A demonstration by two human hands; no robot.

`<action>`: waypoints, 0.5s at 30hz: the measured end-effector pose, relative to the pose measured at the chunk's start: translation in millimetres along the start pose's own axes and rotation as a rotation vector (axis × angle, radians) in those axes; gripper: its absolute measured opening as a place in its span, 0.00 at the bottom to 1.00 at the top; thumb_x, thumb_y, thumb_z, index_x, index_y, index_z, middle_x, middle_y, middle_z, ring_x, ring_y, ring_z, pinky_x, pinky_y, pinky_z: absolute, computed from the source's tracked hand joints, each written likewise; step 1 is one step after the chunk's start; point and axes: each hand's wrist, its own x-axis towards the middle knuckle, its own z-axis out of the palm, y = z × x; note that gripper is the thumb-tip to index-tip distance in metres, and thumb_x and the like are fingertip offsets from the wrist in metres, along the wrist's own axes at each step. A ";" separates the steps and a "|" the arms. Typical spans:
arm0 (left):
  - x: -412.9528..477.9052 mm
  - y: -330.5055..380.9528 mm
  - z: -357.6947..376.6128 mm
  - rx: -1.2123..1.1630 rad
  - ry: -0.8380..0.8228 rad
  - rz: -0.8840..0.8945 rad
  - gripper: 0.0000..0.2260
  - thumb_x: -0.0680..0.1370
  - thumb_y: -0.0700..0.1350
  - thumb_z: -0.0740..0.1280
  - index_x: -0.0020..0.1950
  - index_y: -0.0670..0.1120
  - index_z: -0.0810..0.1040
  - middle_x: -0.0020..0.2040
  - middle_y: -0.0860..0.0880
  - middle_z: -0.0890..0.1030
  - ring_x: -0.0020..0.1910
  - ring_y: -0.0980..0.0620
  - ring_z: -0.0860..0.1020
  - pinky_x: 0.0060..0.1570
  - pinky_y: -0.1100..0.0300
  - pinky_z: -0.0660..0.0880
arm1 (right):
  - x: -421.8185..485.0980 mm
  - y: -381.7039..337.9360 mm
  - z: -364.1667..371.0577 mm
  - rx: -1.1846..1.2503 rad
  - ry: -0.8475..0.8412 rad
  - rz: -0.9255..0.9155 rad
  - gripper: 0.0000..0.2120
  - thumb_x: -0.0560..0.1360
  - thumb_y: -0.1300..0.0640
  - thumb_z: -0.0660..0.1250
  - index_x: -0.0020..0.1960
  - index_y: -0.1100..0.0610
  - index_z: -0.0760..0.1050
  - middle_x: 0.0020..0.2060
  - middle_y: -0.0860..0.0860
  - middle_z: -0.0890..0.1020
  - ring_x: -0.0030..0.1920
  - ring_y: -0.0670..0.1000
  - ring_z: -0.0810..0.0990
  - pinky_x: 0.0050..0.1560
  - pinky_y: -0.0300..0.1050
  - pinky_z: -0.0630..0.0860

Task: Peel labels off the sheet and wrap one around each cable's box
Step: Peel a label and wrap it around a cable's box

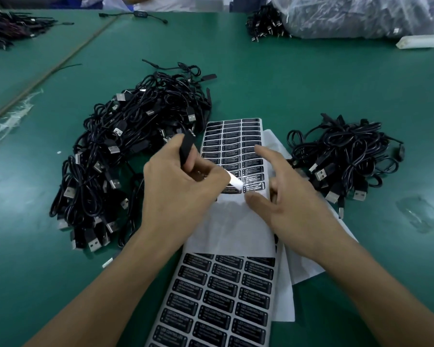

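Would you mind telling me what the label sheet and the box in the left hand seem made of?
The label sheet: glossy black labels, likely coated paper or film given the bright glare, on white backing paper. The box in the left hand: matte black, probably plastic, showing no shine.

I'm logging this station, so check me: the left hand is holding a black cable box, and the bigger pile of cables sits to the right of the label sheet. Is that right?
No: the bigger pile of cables sits to the left of the label sheet, as the head view shows; the smaller pile is on the right. The left hand does hold the black cable box.
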 end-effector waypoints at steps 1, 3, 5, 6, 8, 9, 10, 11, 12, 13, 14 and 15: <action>0.2 0.4 -0.3 -0.003 0.009 -0.004 0.15 0.65 0.42 0.69 0.36 0.48 0.60 0.31 0.47 0.79 0.29 0.46 0.73 0.31 0.46 0.78 | -0.7 -1.2 -0.4 -0.046 0.003 -0.011 0.34 0.79 0.49 0.68 0.76 0.33 0.51 0.39 0.35 0.70 0.45 0.47 0.67 0.44 0.45 0.68; 0.4 0.6 0.1 0.014 0.009 -0.013 0.15 0.66 0.43 0.70 0.36 0.49 0.61 0.32 0.46 0.80 0.31 0.41 0.75 0.33 0.41 0.79 | -2.4 -4.3 -2.1 -0.111 0.021 -0.020 0.34 0.78 0.47 0.69 0.75 0.33 0.54 0.34 0.37 0.69 0.44 0.46 0.68 0.44 0.44 0.66; 0.3 -0.6 1.1 0.037 -0.001 -0.023 0.15 0.67 0.43 0.70 0.35 0.50 0.62 0.32 0.46 0.80 0.32 0.40 0.76 0.34 0.40 0.79 | -4.2 -7.1 -2.9 -0.134 0.048 -0.032 0.34 0.75 0.46 0.72 0.74 0.33 0.57 0.34 0.43 0.74 0.40 0.40 0.72 0.41 0.38 0.66; 0.4 -1.4 1.4 0.046 -0.007 -0.029 0.14 0.67 0.44 0.70 0.35 0.51 0.63 0.31 0.46 0.80 0.31 0.42 0.76 0.34 0.40 0.80 | -4.6 -8.3 -2.8 -0.153 0.068 -0.036 0.35 0.74 0.45 0.73 0.74 0.33 0.58 0.37 0.42 0.74 0.41 0.40 0.73 0.40 0.36 0.65; 0.4 -2.7 2.3 0.064 -0.018 -0.042 0.14 0.67 0.44 0.70 0.35 0.53 0.64 0.32 0.47 0.81 0.29 0.46 0.76 0.34 0.41 0.80 | -6.0 -9.9 -1.7 -0.224 0.136 -0.046 0.36 0.71 0.44 0.74 0.74 0.35 0.60 0.46 0.38 0.68 0.47 0.40 0.70 0.42 0.31 0.62; 0.1 -3.4 2.7 0.065 -0.023 -0.047 0.15 0.67 0.44 0.70 0.35 0.54 0.63 0.31 0.48 0.81 0.28 0.49 0.76 0.33 0.43 0.79 | -6.9 -10.7 -0.8 -0.263 0.181 -0.065 0.36 0.70 0.43 0.75 0.73 0.37 0.62 0.48 0.39 0.66 0.48 0.41 0.68 0.43 0.30 0.61; -0.1 -4.5 3.3 0.060 -0.028 -0.045 0.16 0.67 0.43 0.69 0.35 0.53 0.61 0.31 0.50 0.82 0.26 0.54 0.76 0.32 0.46 0.78 | -7.8 -12.2 0.3 -0.296 0.221 -0.100 0.35 0.69 0.43 0.75 0.72 0.40 0.65 0.49 0.41 0.65 0.49 0.42 0.67 0.45 0.28 0.61; -0.5 -5.7 4.0 0.055 -0.044 -0.037 0.18 0.68 0.41 0.69 0.36 0.52 0.59 0.30 0.53 0.83 0.26 0.59 0.76 0.30 0.52 0.76 | -8.7 -14.4 1.7 -0.320 0.251 -0.147 0.33 0.68 0.43 0.76 0.70 0.43 0.69 0.49 0.43 0.66 0.49 0.43 0.67 0.45 0.28 0.62; -0.9 -6.9 4.7 0.060 -0.067 -0.032 0.18 0.68 0.39 0.69 0.37 0.50 0.59 0.31 0.55 0.83 0.26 0.63 0.75 0.30 0.57 0.75 | -9.5 -16.5 3.3 -0.331 0.269 -0.195 0.30 0.68 0.44 0.76 0.67 0.46 0.73 0.50 0.44 0.67 0.50 0.42 0.67 0.45 0.28 0.64; -1.0 -7.9 5.2 0.074 -0.083 -0.034 0.17 0.69 0.39 0.69 0.37 0.50 0.59 0.32 0.56 0.84 0.26 0.63 0.76 0.31 0.57 0.74 | -10.2 -18.4 5.4 -0.328 0.282 -0.237 0.26 0.68 0.46 0.77 0.63 0.48 0.76 0.49 0.45 0.69 0.49 0.42 0.69 0.44 0.28 0.66; -0.8 -8.2 5.5 0.087 -0.086 -0.038 0.17 0.69 0.40 0.69 0.37 0.50 0.59 0.33 0.55 0.85 0.27 0.61 0.77 0.32 0.53 0.76 | -10.7 -20.3 7.5 -0.320 0.292 -0.270 0.21 0.68 0.48 0.78 0.59 0.50 0.78 0.49 0.45 0.71 0.48 0.42 0.70 0.43 0.28 0.67; -0.7 -8.2 5.3 0.097 -0.076 -0.043 0.17 0.68 0.42 0.69 0.37 0.51 0.60 0.33 0.53 0.85 0.29 0.56 0.79 0.32 0.47 0.78 | -10.8 -21.9 9.3 -0.314 0.301 -0.292 0.17 0.68 0.50 0.78 0.55 0.51 0.79 0.48 0.46 0.73 0.47 0.43 0.72 0.43 0.28 0.67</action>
